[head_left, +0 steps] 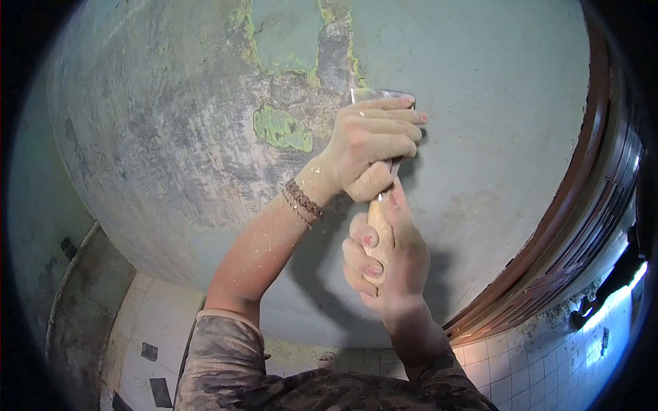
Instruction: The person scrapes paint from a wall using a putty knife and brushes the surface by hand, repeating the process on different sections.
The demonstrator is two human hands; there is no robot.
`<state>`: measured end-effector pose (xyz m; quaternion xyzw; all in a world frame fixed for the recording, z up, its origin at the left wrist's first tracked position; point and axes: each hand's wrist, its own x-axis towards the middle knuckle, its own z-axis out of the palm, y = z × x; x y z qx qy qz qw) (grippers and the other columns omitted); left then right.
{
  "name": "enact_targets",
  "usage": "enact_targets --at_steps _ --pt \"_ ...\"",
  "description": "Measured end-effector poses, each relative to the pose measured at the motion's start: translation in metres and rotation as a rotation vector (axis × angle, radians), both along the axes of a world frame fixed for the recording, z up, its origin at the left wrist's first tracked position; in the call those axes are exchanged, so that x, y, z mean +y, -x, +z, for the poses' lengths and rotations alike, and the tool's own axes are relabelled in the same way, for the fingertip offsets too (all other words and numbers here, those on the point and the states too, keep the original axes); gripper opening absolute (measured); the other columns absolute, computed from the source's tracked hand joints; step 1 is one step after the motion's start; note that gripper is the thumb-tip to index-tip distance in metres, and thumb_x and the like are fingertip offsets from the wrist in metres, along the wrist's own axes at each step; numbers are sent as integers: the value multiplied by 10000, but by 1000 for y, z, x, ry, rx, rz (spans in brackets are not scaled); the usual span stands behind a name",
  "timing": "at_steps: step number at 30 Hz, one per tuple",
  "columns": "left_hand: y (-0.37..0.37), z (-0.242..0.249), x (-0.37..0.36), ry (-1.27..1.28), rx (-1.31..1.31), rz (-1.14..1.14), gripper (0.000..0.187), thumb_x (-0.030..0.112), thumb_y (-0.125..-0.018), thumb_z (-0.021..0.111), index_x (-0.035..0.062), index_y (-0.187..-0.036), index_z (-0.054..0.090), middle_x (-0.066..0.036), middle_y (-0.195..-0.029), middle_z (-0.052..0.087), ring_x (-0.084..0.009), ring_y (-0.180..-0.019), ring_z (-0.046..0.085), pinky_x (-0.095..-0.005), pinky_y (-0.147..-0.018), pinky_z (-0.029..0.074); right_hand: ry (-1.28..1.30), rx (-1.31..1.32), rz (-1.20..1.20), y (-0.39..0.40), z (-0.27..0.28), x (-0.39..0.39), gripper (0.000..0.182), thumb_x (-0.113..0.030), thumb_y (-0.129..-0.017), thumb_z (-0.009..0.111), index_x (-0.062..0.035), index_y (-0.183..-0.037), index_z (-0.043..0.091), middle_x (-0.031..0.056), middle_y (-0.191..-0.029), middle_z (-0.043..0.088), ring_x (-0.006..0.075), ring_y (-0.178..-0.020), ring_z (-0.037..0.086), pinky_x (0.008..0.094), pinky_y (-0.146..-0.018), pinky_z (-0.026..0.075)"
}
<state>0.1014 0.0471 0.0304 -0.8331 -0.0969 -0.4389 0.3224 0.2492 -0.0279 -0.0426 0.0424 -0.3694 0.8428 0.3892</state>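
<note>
A paint scraper (382, 236) with a pale wooden handle and a wide metal blade is held upright against the wall (480, 103). My right hand (408, 257) is wrapped round its handle, with the index finger stretched up towards the blade. Above it, my left hand (373, 140) grips the metal part, fingers laid across the blade and thumb tucked below. Only the blade's top end shows past the fingers, beside the edge of peeled paint. Pale flakes cling to my left hand and forearm, and a braided bracelet (305, 200) circles that wrist.
Left of the blade the wall is bared to rough grey plaster, with a yellow-green patch (282, 129). A brown wooden frame (534, 246) with slats stands at the right. Below lies a tiled floor (510, 356); dark flat pieces (160, 392) lie at the lower left.
</note>
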Motion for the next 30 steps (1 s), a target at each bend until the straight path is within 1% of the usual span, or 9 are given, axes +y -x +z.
enact_targets --at_steps 5,11,17,18,19,23,25,28,30 --pt "1 47 5 -54 46 25 267 245 -699 446 29 -700 602 -131 -782 677 -365 -979 719 -493 -1029 484 -62 40 -9 -2 36 7 527 -366 -1062 379 -243 -1546 211 15 -808 434 64 -450 332 201 -331 257" --pt "9 -47 1 101 40 24 245 301 -666 522 92 -736 628 -112 -873 709 -345 -972 695 -501 -1003 504 116 -141 -98 3 -29 -11 496 -369 -1074 371 -235 -1538 258 -12 -697 424 62 -369 323 213 -291 251" --pt "-3 37 11 -150 6 88 209 182 -675 475 41 -736 618 -128 -895 715 -329 -1034 702 -494 -1060 459 -128 43 -137 -7 24 14 492 -313 -1085 334 -104 -1527 282 2 -738 451 39 -460 366 187 -358 255" --pt "0 24 4 -65 46 159 250 183 -742 484 34 -860 647 -183 -1071 702 -364 -1173 636 -514 -1116 395 -154 -3 -207 -10 17 11 527 -328 -1082 330 -80 -1541 252 -6 -716 447 39 -445 358 191 -354 254" --pt "-2 1 -2 -63 39 159 250 183 -742 484 34 -860 647 -183 -1071 702 -364 -1173 636 -514 -1116 395 -153 -11 -207 -15 0 11 527 -328 -1082 330 -80 -1541 252 -6 -716 447 39 -445 358 191 -354 254" --pt "-5 -146 -36 275 -22 389 529 296 -944 454 42 -1402 533 -230 -1555 369 -412 -1465 311 -547 -1208 190 -125 -365 -314 -48 -117 -6 541 -243 -1056 427 -70 -1552 296 -19 -669 436 42 -427 336 197 -362 263" --pt "-7 -218 -44 562 -128 429 584 273 -941 498 43 -1476 463 -235 -1585 310 -401 -1495 247 -548 -1217 146 -63 -524 -310 -75 -160 -19 530 -184 -1034 472 -39 -1528 351 -19 -689 461 39 -449 358 199 -377 295" --pt "-7 -214 -51 394 -95 519 609 230 -917 549 33 -1484 442 -242 -1588 300 -415 -1501 218 -552 -1220 130 39 -641 -478 -107 -218 -37 538 -167 -1030 475 -18 -1530 342 -17 -702 477 41 -475 384 199 -395 323" --pt "-8 -164 -46 219 -221 560 696 200 -869 561 15 -1512 370 -234 -1599 276 -429 -1496 214 -565 -1224 115 76 -698 -624 -125 -234 -48 538 -153 -1029 475 -4 -1529 339 -15 -727 492 42 -491 394 199 -402 336"
